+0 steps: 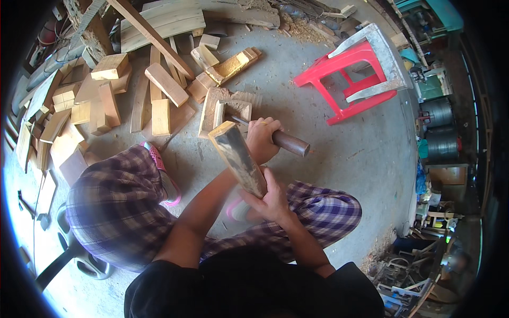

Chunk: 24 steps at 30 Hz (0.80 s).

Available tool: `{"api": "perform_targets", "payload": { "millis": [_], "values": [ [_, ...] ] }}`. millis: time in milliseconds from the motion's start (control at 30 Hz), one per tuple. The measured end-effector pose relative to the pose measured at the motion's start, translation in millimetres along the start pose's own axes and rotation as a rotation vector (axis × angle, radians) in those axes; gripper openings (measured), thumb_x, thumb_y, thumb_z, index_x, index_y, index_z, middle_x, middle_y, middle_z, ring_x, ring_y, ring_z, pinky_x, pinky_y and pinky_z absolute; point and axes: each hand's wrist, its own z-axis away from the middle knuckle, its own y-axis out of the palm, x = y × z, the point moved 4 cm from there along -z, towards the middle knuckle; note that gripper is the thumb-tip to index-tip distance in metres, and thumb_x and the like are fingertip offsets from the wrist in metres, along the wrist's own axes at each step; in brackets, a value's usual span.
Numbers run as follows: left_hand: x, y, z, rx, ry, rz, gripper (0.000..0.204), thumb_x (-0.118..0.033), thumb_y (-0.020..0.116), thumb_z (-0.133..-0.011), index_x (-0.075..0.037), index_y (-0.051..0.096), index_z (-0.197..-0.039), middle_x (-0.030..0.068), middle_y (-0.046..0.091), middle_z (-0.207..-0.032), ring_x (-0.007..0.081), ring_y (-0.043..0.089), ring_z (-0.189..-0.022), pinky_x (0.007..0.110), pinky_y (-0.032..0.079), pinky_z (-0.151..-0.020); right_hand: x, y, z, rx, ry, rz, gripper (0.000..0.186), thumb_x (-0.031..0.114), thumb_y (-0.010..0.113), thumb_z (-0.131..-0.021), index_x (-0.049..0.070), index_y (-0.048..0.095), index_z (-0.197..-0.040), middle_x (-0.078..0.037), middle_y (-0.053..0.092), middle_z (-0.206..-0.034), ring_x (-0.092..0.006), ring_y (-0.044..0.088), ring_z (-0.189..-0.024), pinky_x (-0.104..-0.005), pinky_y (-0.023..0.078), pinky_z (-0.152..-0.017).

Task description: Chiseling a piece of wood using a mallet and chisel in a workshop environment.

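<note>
My left hand (263, 139) is closed around a chisel, whose brown round handle (291, 143) sticks out to the right. The chisel's metal blade (239, 120) points left into a hollowed wooden block (243, 107) on the floor. In my closed right hand (273, 199) is a thick length of wood (239, 157), dark on its upper face with a pale end. It is raised and slants up to the left, passing in front of my left wrist. The chisel's tip is hidden inside the block's hollow.
Many cut wood pieces (111, 66) lie heaped at the left. A red plastic stool (344, 79) stands or lies at the far right. Long planks (161, 26) and wood shavings (302, 29) are at the back. Tools and clutter (411, 270) line the right side.
</note>
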Motion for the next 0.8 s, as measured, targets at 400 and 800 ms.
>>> {"api": "perform_targets", "payload": {
  "millis": [400,800],
  "values": [
    [0,3,3,0.037,-0.003,-0.012,0.028,-0.002,0.072,-0.060,-0.012,0.063,-0.084,0.0055,0.059,-0.083,0.0307,0.056,-0.087,0.041,0.037,-0.080,-1,0,1,0.016,-0.008,0.053,0.059,0.029,0.080,-0.079,0.001,0.052,-0.123,-0.018,0.068,-0.101,-0.0305,0.068,-0.094,-0.0404,0.051,-0.083],
    [10,16,16,0.085,0.071,-0.053,0.022,-0.007,0.071,-0.064,-0.012,0.063,-0.084,0.0043,0.060,-0.082,0.0284,0.057,-0.085,0.040,0.037,-0.078,12,2,-2,0.056,-0.122,0.237,0.056,0.036,0.078,-0.080,0.006,0.050,-0.118,-0.018,0.069,-0.086,-0.0356,0.071,-0.079,-0.0433,0.054,-0.069]
  ]
}}
